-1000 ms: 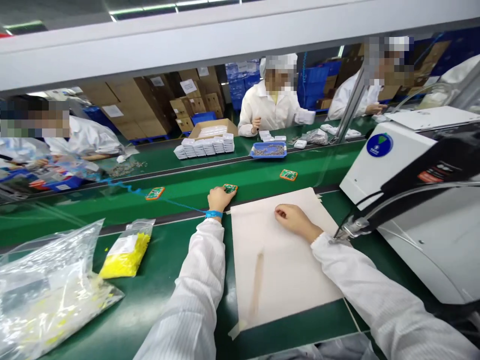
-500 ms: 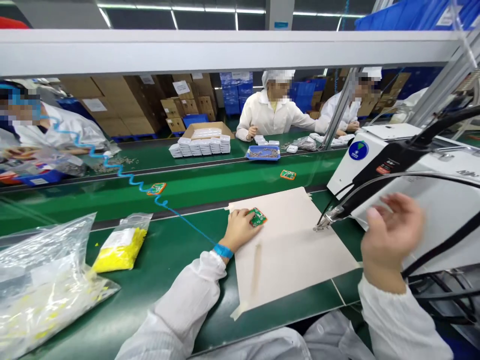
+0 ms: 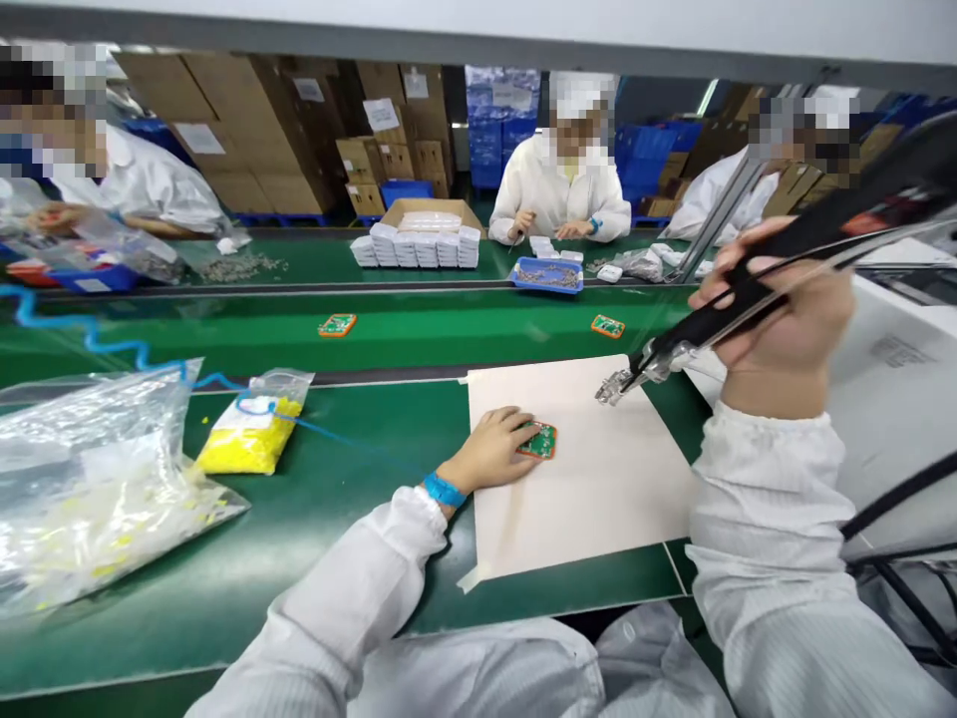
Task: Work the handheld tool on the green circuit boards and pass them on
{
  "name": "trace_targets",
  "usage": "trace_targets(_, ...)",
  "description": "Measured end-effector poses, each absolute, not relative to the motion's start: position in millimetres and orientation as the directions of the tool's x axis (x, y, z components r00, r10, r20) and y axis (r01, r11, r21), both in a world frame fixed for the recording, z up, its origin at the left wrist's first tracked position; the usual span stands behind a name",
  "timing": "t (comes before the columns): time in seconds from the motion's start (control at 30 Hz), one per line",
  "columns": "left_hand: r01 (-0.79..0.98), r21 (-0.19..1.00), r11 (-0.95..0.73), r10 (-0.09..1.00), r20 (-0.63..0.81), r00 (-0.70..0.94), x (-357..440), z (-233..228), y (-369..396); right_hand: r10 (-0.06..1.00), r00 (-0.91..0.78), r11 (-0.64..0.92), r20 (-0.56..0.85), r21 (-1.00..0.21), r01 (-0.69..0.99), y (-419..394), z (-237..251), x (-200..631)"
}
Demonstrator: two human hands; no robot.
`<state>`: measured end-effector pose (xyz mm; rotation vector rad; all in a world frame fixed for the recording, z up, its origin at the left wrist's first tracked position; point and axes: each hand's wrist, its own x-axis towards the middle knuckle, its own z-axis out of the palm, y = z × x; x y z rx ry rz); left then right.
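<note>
My left hand (image 3: 497, 449) rests on a sheet of paper taped to the bench, its fingers closed on the left edge of a green circuit board (image 3: 542, 441) in an orange frame. Part of the board is hidden under the fingertips. My right hand (image 3: 785, 309) is wrapped round the black body of an electric screwdriver (image 3: 752, 289) with a thin hose along it. Its metal jaw tip (image 3: 614, 387) points down and left, above the paper (image 3: 590, 509) and to the right of the board, apart from it.
Two more orange-framed boards (image 3: 338, 325) lie on the green conveyor (image 3: 464, 329) beyond the paper. Bags of yellow (image 3: 250, 439) and whitish parts (image 3: 112, 519) lie left. A white machine (image 3: 897, 369) stands right. Across the belt are a blue tray (image 3: 547, 276), stacked white cases (image 3: 419, 247) and co-workers.
My right hand has gone from free in the air to gripping the screwdriver, and the tool has tilted. My left hand still holds the board on the paper. The view has shifted.
</note>
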<state>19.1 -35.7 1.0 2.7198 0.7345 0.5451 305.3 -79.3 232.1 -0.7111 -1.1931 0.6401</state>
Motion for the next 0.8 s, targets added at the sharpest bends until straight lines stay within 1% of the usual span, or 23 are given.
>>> trace_targets(0.1,0.43,0.37,-0.823,0.542,0.287,0.79,22,3,-35,0.712,0.239,0.69,0.66,-0.721,-0.065,-88,237,286)
trace_targets(0.17,0.428,0.372,-0.824,0.542,0.295,0.787,24,4,-37,0.72,0.188,0.691,0.669,-0.716,-0.1,-91,234,275)
trace_targets(0.27,0.393,0.376,-0.839,0.516,0.318,0.796,24,5,-39,0.777,0.07,0.626,0.626,-0.756,-0.19,-89,223,261)
trace_targets(0.33,0.376,0.376,-0.847,0.5,0.326,0.802,24,4,-39,0.796,-0.002,0.589,0.605,-0.775,-0.229,-85,216,253)
trace_targets(0.57,0.36,0.391,-0.847,0.494,0.328,0.805,22,0,-34,0.779,-0.221,0.519,0.587,-0.801,-0.3,-71,203,240)
trace_targets(0.8,0.368,0.395,-0.842,0.493,0.283,0.823,26,8,-34,0.753,-0.303,0.489,0.584,-0.804,-0.338,-62,199,241)
